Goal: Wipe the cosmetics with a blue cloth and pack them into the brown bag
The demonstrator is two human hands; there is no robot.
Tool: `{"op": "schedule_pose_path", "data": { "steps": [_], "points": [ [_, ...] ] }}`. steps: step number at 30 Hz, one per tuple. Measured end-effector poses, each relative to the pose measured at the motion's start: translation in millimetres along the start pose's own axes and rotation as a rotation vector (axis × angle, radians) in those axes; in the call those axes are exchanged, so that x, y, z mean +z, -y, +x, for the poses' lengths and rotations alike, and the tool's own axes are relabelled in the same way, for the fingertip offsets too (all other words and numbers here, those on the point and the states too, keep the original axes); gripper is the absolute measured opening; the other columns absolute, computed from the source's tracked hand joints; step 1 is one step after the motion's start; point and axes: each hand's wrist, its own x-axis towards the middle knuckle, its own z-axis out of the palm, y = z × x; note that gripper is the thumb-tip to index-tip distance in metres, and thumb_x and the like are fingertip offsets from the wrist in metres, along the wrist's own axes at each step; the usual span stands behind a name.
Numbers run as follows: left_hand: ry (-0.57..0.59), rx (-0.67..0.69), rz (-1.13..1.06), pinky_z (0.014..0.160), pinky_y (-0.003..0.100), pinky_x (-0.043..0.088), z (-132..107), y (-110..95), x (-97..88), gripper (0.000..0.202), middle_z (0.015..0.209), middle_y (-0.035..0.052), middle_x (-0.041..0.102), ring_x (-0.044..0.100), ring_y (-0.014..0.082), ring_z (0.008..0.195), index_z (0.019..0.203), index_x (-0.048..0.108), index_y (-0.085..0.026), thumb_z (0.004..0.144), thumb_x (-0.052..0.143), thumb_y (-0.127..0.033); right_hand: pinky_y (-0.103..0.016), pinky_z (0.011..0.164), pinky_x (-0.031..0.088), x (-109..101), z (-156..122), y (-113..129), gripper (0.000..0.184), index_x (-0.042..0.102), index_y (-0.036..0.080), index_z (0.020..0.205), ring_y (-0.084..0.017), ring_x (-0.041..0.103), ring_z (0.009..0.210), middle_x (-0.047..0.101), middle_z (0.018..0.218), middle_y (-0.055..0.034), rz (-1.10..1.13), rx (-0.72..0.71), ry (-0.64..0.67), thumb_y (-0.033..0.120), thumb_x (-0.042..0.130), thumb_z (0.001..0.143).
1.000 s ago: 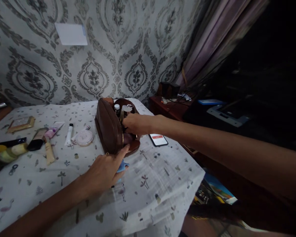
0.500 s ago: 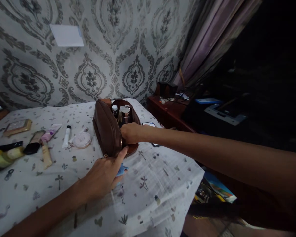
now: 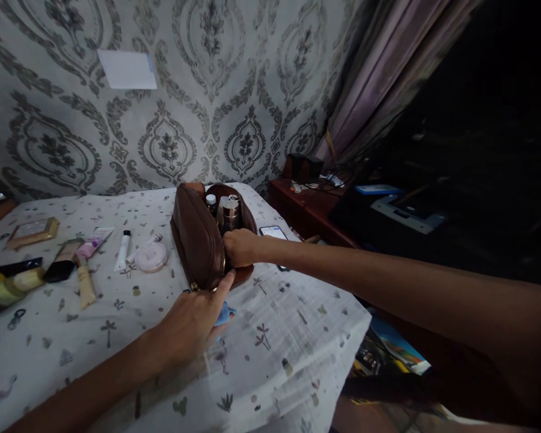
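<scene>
A brown cosmetic bag [image 3: 198, 240] stands unzipped on the table, with several bottles inside, among them a shiny capped one [image 3: 230, 215] and one with a white cap [image 3: 211, 199]. My right hand [image 3: 241, 248] reaches into the bag's opening from the right. It looks curled closed; its fingertips, and whatever they hold, are hidden behind the bag's edge. My left hand [image 3: 198, 316] is closed around a crumpled blue cloth [image 3: 225, 314], partly covered by the fingers. Its extended finger touches the bag's near lower edge by the zip.
Left of the bag lie a round compact [image 3: 151, 257], a white tube [image 3: 122, 251], a purple tube [image 3: 94, 242], a beige tube [image 3: 86, 287] and a gold-edged palette [image 3: 33, 232]. A phone [image 3: 273, 232] lies beyond my right wrist. The tablecloth's edge [image 3: 354, 346] drops away at right.
My right hand has shifted very slightly within the bag's opening, and the camera has tilted a little. My left hand stays at the bag with the blue cloth.
</scene>
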Motion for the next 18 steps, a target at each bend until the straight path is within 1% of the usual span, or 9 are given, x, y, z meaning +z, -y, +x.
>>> {"op": "schedule_pose_path", "data": {
  "steps": [2, 4, 6, 9, 11, 13, 16, 18],
  "points": [
    [-0.020, 0.008, 0.011, 0.069, 0.033, 0.049, 0, 2, 1.8, 0.073, 0.093, 0.0112, 0.071, 0.068, 0.0257, 0.081, 0.156, 0.009, -0.015, 0.094, 0.046, -0.029, -0.034, 0.082, 0.055, -4, -3, 2, 0.032, 0.071, 0.005, 0.115, -0.031, 0.070, 0.107, 0.071, 0.115, -0.0218, -0.052, -0.016, 0.035, 0.019, 0.058, 0.089],
    [-0.022, 0.002, 0.025, 0.068, 0.033, 0.049, 1, 3, 3.1, 0.073, 0.096, 0.0123, 0.072, 0.068, 0.0260, 0.082, 0.156, 0.011, -0.016, 0.094, 0.047, -0.030, -0.033, 0.081, 0.053, -10, -10, 4, 0.029, 0.072, 0.007, 0.112, -0.029, 0.070, 0.105, 0.071, 0.115, -0.0202, -0.115, -0.045, 0.021, 0.017, 0.054, 0.092],
    [-0.016, -0.009, 0.024, 0.068, 0.033, 0.049, 1, 5, 3.2, 0.073, 0.097, 0.0134, 0.072, 0.069, 0.0270, 0.083, 0.156, 0.014, -0.015, 0.093, 0.049, -0.030, -0.036, 0.085, 0.050, -16, -22, 2, 0.025, 0.074, 0.009, 0.104, -0.029, 0.069, 0.104, 0.073, 0.108, -0.0185, -0.212, -0.098, -0.027, 0.014, 0.053, 0.092],
    [0.001, -0.015, 0.015, 0.069, 0.034, 0.049, 2, 4, 1.0, 0.074, 0.098, 0.0136, 0.072, 0.069, 0.0277, 0.084, 0.156, 0.014, -0.015, 0.093, 0.050, -0.029, -0.044, 0.095, 0.040, -21, -43, -8, 0.023, 0.074, 0.011, 0.090, -0.030, 0.066, 0.102, 0.074, 0.096, -0.0158, -0.364, -0.173, -0.100, 0.012, 0.052, 0.092],
    [0.028, -0.030, 0.022, 0.070, 0.033, 0.049, 3, 3, -1.1, 0.076, 0.098, 0.0125, 0.072, 0.069, 0.0268, 0.084, 0.157, 0.011, -0.016, 0.094, 0.050, -0.028, -0.047, 0.098, 0.035, -19, -55, -17, 0.022, 0.073, 0.013, 0.088, -0.029, 0.063, 0.101, 0.073, 0.094, -0.0130, -0.398, -0.211, -0.137, 0.011, 0.051, 0.091],
    [0.052, -0.046, 0.027, 0.071, 0.032, 0.049, 3, 2, -2.3, 0.076, 0.099, 0.0108, 0.072, 0.069, 0.0255, 0.085, 0.158, 0.008, -0.018, 0.095, 0.050, -0.029, -0.046, 0.099, 0.031, -13, -63, -26, 0.019, 0.070, 0.014, 0.090, -0.027, 0.060, 0.102, 0.072, 0.094, -0.0109, -0.382, -0.239, -0.190, 0.008, 0.052, 0.090],
    [0.057, -0.040, 0.040, 0.073, 0.033, 0.050, 3, 2, -1.1, 0.077, 0.101, 0.0092, 0.072, 0.069, 0.0246, 0.086, 0.157, 0.002, -0.020, 0.096, 0.049, -0.030, -0.041, 0.094, 0.031, -1, -66, -34, 0.017, 0.067, 0.014, 0.090, -0.024, 0.056, 0.102, 0.070, 0.094, -0.0101, -0.327, -0.271, -0.277, 0.008, 0.051, 0.091],
    [0.054, -0.025, 0.061, 0.073, 0.033, 0.050, 3, 3, 0.9, 0.078, 0.100, 0.0091, 0.072, 0.069, 0.0246, 0.087, 0.157, -0.001, -0.020, 0.097, 0.048, -0.030, -0.039, 0.088, 0.033, 4, -64, -37, 0.016, 0.066, 0.014, 0.090, -0.024, 0.055, 0.102, 0.069, 0.095, -0.0107, -0.310, -0.281, -0.292, 0.009, 0.051, 0.092]
  ]
}}
